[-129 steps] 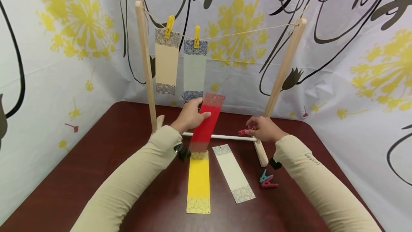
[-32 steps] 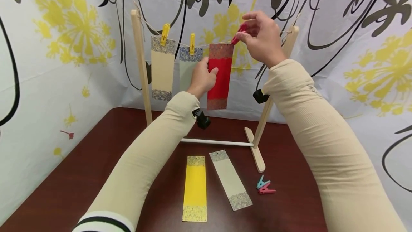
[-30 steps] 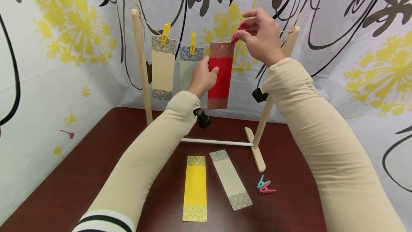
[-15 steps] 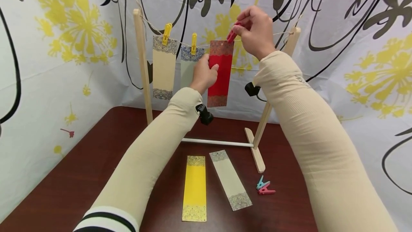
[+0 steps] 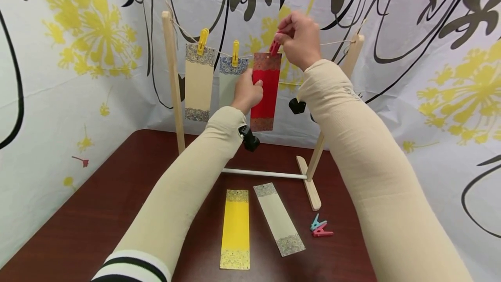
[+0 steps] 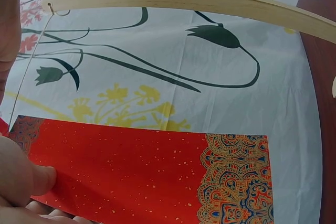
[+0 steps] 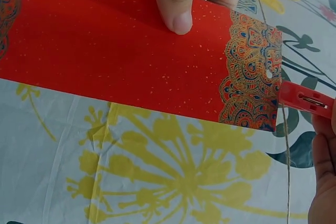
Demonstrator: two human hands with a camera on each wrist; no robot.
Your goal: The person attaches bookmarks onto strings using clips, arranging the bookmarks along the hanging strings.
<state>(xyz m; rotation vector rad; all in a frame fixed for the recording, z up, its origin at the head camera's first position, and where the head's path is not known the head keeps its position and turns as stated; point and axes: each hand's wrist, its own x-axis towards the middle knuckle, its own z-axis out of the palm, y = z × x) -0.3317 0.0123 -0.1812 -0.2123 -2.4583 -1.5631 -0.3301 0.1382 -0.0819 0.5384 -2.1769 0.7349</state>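
Observation:
A red paper card (image 5: 265, 92) with patterned ends hangs upright at the string, its left edge pinched by my left hand (image 5: 248, 92). My thumb lies on the card's front, seen in the right wrist view. At the card's top edge my right hand (image 5: 300, 40) pinches a red clothespin (image 5: 275, 47), whose tip meets the edge beside a small punched hole, as the right wrist view shows. The string (image 7: 287, 166) runs behind the card there. Whether the clothespin bites both string and card I cannot tell.
Two yellow clothespins (image 5: 235, 53) hold a cream card (image 5: 198, 82) and a pale blue-green card (image 5: 228, 86) on the line. Wooden posts (image 5: 173, 82) stand either side. On the dark table (image 5: 98, 212) lie a yellow card (image 5: 235, 229), a pale card (image 5: 278, 219) and two small clothespins (image 5: 322, 229).
My left hand has lifted the red card from above the table to the string. My right hand has brought the red clothespin up, then leftward along the card's top edge.

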